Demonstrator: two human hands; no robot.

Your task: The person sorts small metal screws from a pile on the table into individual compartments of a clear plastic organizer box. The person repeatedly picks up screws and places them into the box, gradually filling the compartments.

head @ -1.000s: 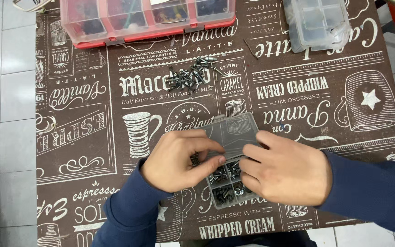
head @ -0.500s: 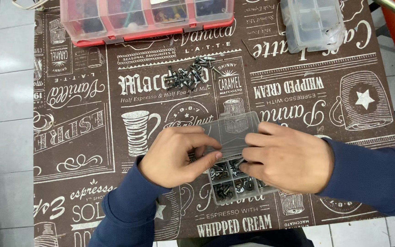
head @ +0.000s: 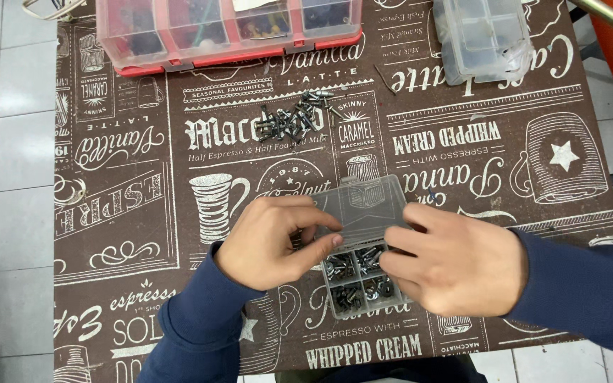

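Since half a second ago, your hands have drawn slightly apart, and more of the small clear compartment box point(head: 363, 273) shows between them. Your left hand point(head: 271, 241) rests at the box's left edge, its fingers point(head: 317, 250) curled, the thumb tip touching the front-left corner by the hinged clear lid point(head: 363, 206); whether they pinch anything cannot be told. Your right hand point(head: 455, 259) covers the right side of the box, fingers bent over the compartments and touching the rim, apparently gripping it. The lid stands raised, tilted away from you. The box sits on the bench point(head: 143, 234) near its front edge, on a brown printed cloth, and its open compartments hold small dark screws. A loose pile of dark screws point(head: 292, 120) lies well apart, further back. A red-based organiser case point(head: 228, 28) stands at the back edge, a clear plastic box point(head: 484, 39) at the back right.
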